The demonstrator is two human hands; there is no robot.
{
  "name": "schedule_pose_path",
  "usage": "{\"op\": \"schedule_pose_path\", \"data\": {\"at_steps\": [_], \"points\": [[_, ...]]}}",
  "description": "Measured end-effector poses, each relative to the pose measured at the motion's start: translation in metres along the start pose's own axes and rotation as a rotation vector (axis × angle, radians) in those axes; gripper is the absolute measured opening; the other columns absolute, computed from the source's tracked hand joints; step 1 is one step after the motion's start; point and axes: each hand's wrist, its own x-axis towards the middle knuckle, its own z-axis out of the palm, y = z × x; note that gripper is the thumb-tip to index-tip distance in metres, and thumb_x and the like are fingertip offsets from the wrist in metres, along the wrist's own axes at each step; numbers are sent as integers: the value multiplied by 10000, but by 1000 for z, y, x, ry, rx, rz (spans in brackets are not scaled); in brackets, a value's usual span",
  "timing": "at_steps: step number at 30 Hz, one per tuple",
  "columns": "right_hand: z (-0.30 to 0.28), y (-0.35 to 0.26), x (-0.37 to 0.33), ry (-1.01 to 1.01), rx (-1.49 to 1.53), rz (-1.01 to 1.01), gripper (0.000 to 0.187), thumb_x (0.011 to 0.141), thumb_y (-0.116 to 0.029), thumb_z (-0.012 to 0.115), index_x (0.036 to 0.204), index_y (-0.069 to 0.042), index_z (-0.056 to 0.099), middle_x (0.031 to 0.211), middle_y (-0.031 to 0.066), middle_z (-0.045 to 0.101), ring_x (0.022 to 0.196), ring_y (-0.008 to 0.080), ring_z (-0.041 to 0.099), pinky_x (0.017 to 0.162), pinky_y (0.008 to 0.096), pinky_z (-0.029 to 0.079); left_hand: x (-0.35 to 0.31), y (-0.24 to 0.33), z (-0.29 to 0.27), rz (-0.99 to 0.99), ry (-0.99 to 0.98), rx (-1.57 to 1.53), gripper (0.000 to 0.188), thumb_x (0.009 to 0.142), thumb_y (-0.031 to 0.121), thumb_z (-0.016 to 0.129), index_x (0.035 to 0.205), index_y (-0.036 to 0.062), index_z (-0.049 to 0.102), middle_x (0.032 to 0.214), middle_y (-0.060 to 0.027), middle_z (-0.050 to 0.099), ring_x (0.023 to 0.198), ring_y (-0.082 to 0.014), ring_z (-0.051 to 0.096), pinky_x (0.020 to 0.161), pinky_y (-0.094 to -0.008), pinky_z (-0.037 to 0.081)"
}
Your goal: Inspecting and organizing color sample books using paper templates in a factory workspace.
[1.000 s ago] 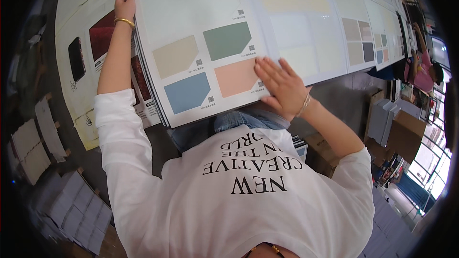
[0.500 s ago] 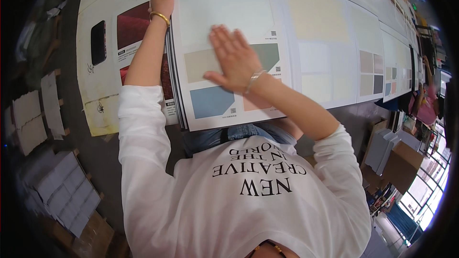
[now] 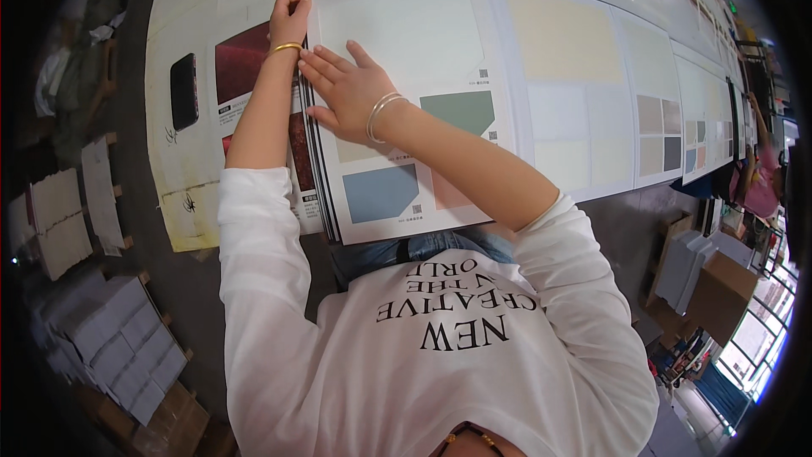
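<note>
Your left hand (image 3: 289, 17) is curled into a pinch on the top left corner of the page (image 3: 406, 51), at the far end of the stack's (image 3: 315, 178) bound edge; a gold bangle (image 3: 286, 47) sits on that wrist. Your right hand (image 3: 342, 89) lies flat and released, palm down, fingers (image 3: 317, 76) spread and pointing left, pressing the page just beside the same edge; two thin bracelets (image 3: 381, 114) circle that wrist, and the forearm crosses the page from the lower right.

The page is the top sheet of a stack of large white sample boards lying on the table (image 3: 182, 195) directly in front of you. It carries a green swatch (image 3: 461, 110) right of the wrist, a blue swatch (image 3: 381, 190) nearer you, and a peach swatch (image 3: 448, 195) partly under your forearm. Left of the stack, a dark red sheet (image 3: 241, 63) shows from beneath your left arm. A black phone (image 3: 183, 90) lies further left on the table, apart from the stack. More pale boards (image 3: 575, 76) lie edge to edge to the right, touching the stack.
</note>
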Motion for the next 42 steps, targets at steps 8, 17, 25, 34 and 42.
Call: {"op": "schedule_pose_path", "data": {"at_steps": [8,17,25,34,42], "points": [[-2,30,30,-9,-51,130,716,1007,-507,330,1553,-51,258,1630,88,247,1514,207,198,1227,459,118,-1,23,-15,-156,-261,-131,159,914,196,700,994,66,657,917,2,637,858,-104,566,799,-252,455],[-34,165,-5,-21,-143,531,697,1021,-500,271,1583,-98,175,1656,55,171,1530,188,136,1229,449,100,-1,-3,-4,-67,-38,118,244,910,356,668,1010,133,662,940,-4,693,926,-147,630,906,-356,426],[-46,140,-121,18,-243,359,705,1007,-489,342,1563,-70,226,1638,86,220,1519,237,173,1218,520,110,11,-7,5,-103,32,252,343,863,479,651,1040,187,686,1017,-6,718,1026,-217,652,981,-457,360],[-58,-7,-246,-215,32,128,808,947,-534,481,1545,-35,267,1625,98,250,1518,237,174,1218,514,83,21,-10,1,-128,53,304,344,872,462,639,1043,170,700,1042,-34,721,1040,-244,656,1003,-468,371],[-20,-69,-209,-218,167,-217,732,979,-490,463,1546,-63,284,1640,68,219,1529,189,128,1235,477,34,14,18,5,-21,-10,208,329,876,292,705,996,-15,690,935,-113,713,858,-195,657,802,-318,516]]}}
